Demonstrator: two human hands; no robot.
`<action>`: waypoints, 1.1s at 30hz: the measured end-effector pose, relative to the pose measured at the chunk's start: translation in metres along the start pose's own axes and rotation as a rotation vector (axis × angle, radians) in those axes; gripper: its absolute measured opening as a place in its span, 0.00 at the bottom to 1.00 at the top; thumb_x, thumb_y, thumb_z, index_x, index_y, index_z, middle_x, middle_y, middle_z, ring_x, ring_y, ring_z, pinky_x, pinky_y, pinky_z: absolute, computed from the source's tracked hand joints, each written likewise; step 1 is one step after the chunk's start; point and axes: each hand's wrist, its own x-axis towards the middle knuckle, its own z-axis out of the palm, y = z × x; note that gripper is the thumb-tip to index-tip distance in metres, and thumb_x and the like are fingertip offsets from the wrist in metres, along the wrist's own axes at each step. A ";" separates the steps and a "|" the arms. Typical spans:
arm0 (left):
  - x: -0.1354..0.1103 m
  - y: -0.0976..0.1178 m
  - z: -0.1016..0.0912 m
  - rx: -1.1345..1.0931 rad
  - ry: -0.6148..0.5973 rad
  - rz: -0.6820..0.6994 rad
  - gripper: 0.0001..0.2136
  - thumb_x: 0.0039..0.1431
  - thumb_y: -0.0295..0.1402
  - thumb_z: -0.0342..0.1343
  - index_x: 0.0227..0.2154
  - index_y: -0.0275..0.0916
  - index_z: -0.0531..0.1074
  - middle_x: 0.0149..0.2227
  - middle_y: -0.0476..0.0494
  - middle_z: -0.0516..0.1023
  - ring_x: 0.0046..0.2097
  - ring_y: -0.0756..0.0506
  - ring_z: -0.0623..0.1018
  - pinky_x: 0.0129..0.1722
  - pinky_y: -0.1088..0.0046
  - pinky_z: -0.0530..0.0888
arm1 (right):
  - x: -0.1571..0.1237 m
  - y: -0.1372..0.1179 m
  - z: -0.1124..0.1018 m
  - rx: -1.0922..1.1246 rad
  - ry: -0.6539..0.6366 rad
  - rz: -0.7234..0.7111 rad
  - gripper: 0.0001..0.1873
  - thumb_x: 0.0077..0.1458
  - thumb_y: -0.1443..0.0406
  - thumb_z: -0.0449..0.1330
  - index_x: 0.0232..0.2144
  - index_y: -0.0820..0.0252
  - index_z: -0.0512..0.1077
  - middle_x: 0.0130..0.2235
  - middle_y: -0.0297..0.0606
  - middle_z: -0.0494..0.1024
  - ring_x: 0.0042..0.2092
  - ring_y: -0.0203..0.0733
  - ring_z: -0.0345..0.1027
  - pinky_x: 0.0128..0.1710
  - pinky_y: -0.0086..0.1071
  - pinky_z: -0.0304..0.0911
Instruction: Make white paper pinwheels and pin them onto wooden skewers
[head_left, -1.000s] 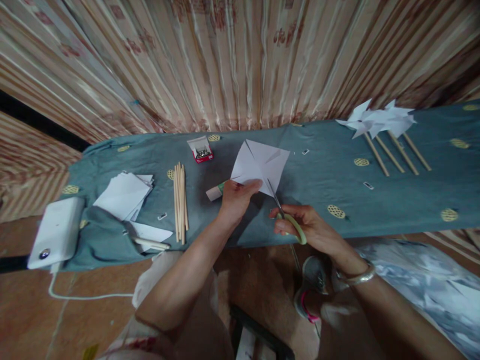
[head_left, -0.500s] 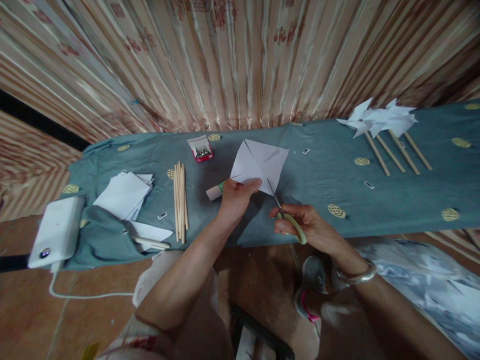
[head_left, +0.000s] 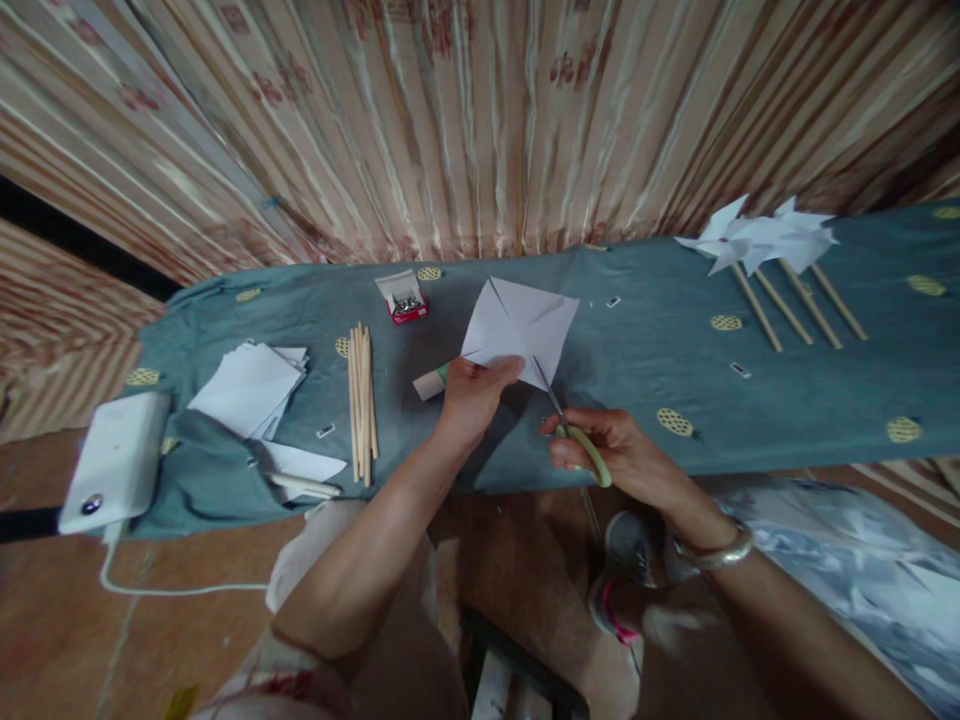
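Observation:
My left hand (head_left: 474, 398) pinches the near-left edge of a white square of paper (head_left: 517, 320), thumb on top. Slits run in from the paper's corners. In my right hand (head_left: 600, 445) is a pair of scissors (head_left: 583, 450) with yellow-green handles, its blades at the paper's near corner. The blades look nearly closed along a cut there. Partly hidden behind my left hand lies a small pale and green piece (head_left: 431, 383) that I cannot identify. A small red and white box (head_left: 406, 300) of shiny metal bits stands open beyond my left hand.
Several wooden sticks (head_left: 361, 400) lie left of my hands, with a stack of white paper (head_left: 247, 385) farther left. A white device (head_left: 116, 455) with a cable sits at the left end. Paper pinwheels (head_left: 765, 240) on sticks lie at the far right on the green cloth (head_left: 645, 350).
Almost nothing differs. Both hands, the paper and the scissors hold nearly the same position, and the whole view has shifted very slightly.

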 end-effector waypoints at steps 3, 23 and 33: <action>0.000 0.000 0.000 0.003 0.009 0.000 0.07 0.40 0.30 0.63 0.18 0.39 0.69 0.19 0.54 0.69 0.23 0.52 0.66 0.26 0.76 0.65 | 0.000 0.001 0.000 0.006 0.006 0.015 0.24 0.41 0.47 0.70 0.32 0.59 0.74 0.23 0.28 0.66 0.26 0.31 0.58 0.24 0.26 0.54; -0.001 0.003 0.000 0.000 0.008 -0.008 0.04 0.41 0.28 0.62 0.21 0.38 0.72 0.22 0.53 0.73 0.25 0.52 0.69 0.27 0.76 0.66 | 0.001 0.004 0.001 0.063 0.036 0.047 0.22 0.38 0.50 0.73 0.30 0.59 0.74 0.22 0.28 0.68 0.24 0.30 0.60 0.22 0.25 0.56; 0.001 -0.002 -0.004 0.016 -0.011 0.003 0.09 0.41 0.32 0.63 0.17 0.38 0.68 0.20 0.53 0.70 0.25 0.52 0.68 0.27 0.75 0.65 | 0.004 0.008 0.002 0.052 0.065 0.015 0.23 0.37 0.49 0.72 0.29 0.59 0.75 0.21 0.28 0.70 0.23 0.31 0.62 0.23 0.27 0.59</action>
